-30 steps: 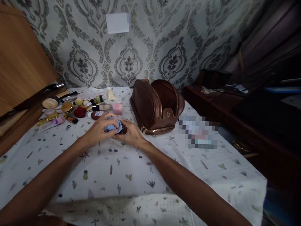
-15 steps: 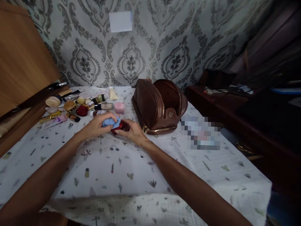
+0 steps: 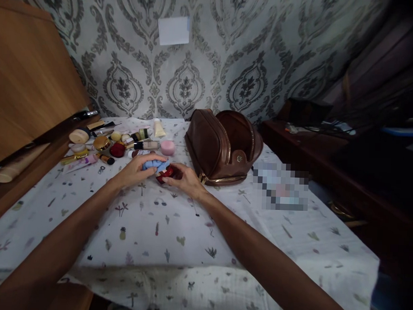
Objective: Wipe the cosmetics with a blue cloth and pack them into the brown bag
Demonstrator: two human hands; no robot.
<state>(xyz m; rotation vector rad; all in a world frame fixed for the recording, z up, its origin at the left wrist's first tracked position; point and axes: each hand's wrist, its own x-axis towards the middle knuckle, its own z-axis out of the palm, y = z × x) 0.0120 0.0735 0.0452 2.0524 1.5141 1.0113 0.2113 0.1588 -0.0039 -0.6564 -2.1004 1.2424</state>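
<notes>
My left hand (image 3: 134,171) is closed on a crumpled blue cloth (image 3: 155,165), its fingers curled over the top. Against the cloth's right side is a small, shiny red jar (image 3: 165,172), which my right hand (image 3: 187,181) grips between thumb and fingers. Part of the jar is hidden by the cloth and my fingers. Just right of my right hand stands a brown cosmetic bag (image 3: 207,143), unzipped, its dark inside showing. Beyond my left hand lie a pink round container (image 3: 167,147) and a bottle of beige liquid (image 3: 150,145).
Several cosmetics lie at the back left, among them a dark red round item (image 3: 117,149), a gold-lidded jar (image 3: 101,143) and a cream tube (image 3: 159,128). A wooden panel (image 3: 33,76) borders the left. A pixelated item (image 3: 281,187) lies right on the patterned tablecloth (image 3: 176,235).
The view has shifted slightly, so the scene sits a little further right. The blue cloth has moved a little on the red jar, and more of the jar shows now. Both hands keep their grip.
</notes>
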